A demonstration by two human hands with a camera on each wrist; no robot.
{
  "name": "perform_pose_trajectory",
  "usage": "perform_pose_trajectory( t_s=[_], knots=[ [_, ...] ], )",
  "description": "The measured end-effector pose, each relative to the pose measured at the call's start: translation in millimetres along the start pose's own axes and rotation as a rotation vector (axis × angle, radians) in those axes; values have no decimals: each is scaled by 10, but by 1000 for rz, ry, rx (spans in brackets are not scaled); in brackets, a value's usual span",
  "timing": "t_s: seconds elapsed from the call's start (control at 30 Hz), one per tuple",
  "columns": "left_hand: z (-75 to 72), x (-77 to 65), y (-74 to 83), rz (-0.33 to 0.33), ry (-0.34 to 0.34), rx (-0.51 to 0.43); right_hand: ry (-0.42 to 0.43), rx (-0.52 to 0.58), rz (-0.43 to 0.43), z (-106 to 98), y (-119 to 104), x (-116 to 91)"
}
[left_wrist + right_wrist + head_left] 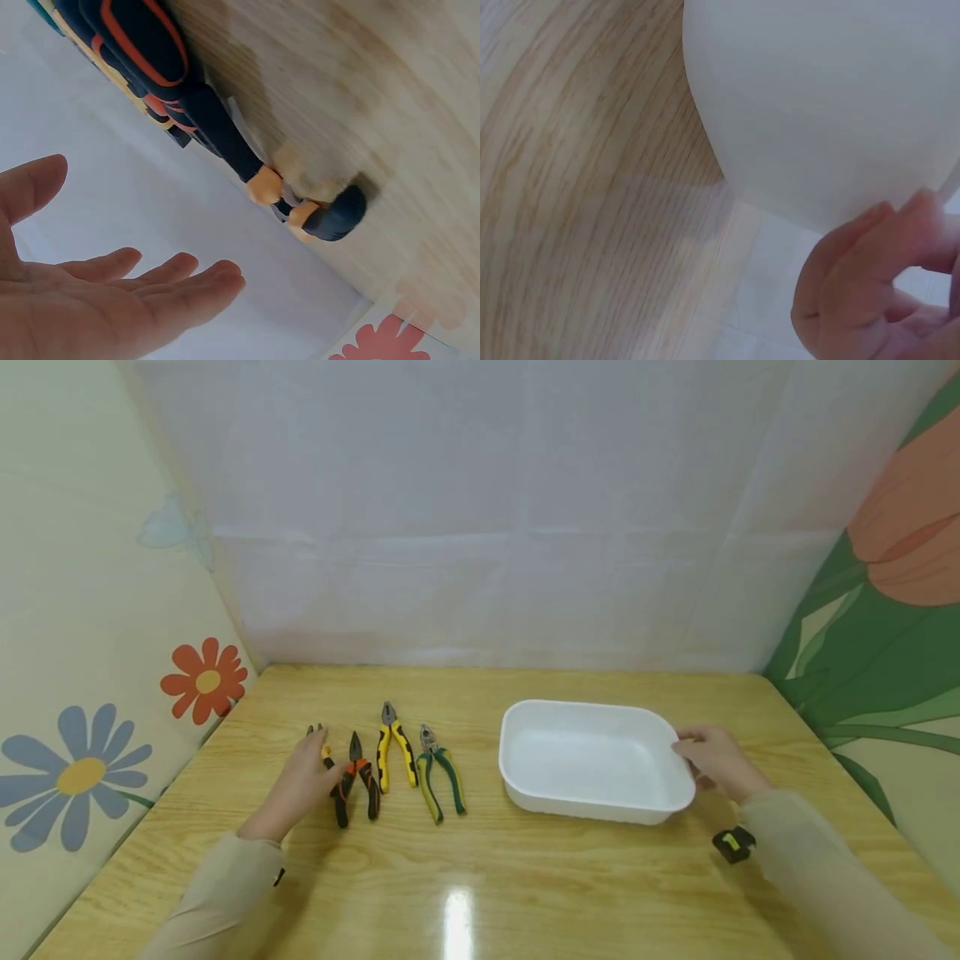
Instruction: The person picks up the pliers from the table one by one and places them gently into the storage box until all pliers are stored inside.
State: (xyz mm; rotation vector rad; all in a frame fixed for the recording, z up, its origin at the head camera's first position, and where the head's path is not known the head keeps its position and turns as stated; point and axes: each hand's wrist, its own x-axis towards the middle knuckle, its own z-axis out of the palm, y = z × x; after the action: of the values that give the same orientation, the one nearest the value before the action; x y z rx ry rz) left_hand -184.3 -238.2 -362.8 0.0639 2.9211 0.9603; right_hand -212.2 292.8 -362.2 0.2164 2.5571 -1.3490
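My left hand (303,777) hovers over the left end of a row of pliers, fingers extended and holding nothing. Partly hidden beneath it is a tool with yellow-and-black handles (326,752). Right beside the thumb lie needle-nose pliers with red-and-black handles (366,770). In the left wrist view the open palm (97,307) faces these dark handles (146,37). At the other side, my right hand (720,760) pinches the right rim of a white rectangular tub (592,806), curled fingers (855,277) against its outer wall. The tub's visible inside is bare.
Further along the row lie yellow-and-black combination pliers (386,743) and green-handled pliers (438,772). All rest on a wood-grain table (390,893). A white cloth (480,527) hangs behind its back edge, and flower-printed panels (75,610) stand at both sides.
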Motion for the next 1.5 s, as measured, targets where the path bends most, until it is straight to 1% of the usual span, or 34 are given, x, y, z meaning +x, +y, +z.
perform_pose_trajectory(
  t_s=[0.1, 0.17, 0.4, 0.6, 0.67, 0.73, 0.83, 0.87, 0.97, 1.13, 1.3, 1.5],
  knots=[
    [-6, 9, -22, -17, 4, 18, 3, 6, 2, -1, 4, 4],
    [-6, 10, -50, -13, 6, 33, 1, -3, 4, -3, 2, 4],
    [-22, 4, -170, -5, 33, 136, -10, -36, 7, -4, -19, 4],
    [-12, 32, -271, 7, 26, 178, -12, -37, 4, 3, -17, -7],
    [1, 55, -306, 6, 22, 207, -8, -35, 0, 9, -16, -11],
    [12, 84, -345, -2, 14, 244, -6, -31, -5, 15, -16, -12],
    [22, 119, -398, -39, -11, 276, -2, -21, -15, 25, -11, -5],
    [22, 127, -412, -57, -23, 273, -3, -19, -20, 27, -9, -3],
    [17, 152, -458, -80, -46, 275, -2, -12, -29, 28, 0, 5],
    [14, 169, -486, -107, -84, 266, -2, -16, -32, 24, 8, 4],
    [9, 167, -467, -110, -115, 296, -5, -24, -46, 27, -8, -16],
    [9, 195, -485, -100, -150, 299, -9, -27, -56, 25, 11, -15]
  ],
)
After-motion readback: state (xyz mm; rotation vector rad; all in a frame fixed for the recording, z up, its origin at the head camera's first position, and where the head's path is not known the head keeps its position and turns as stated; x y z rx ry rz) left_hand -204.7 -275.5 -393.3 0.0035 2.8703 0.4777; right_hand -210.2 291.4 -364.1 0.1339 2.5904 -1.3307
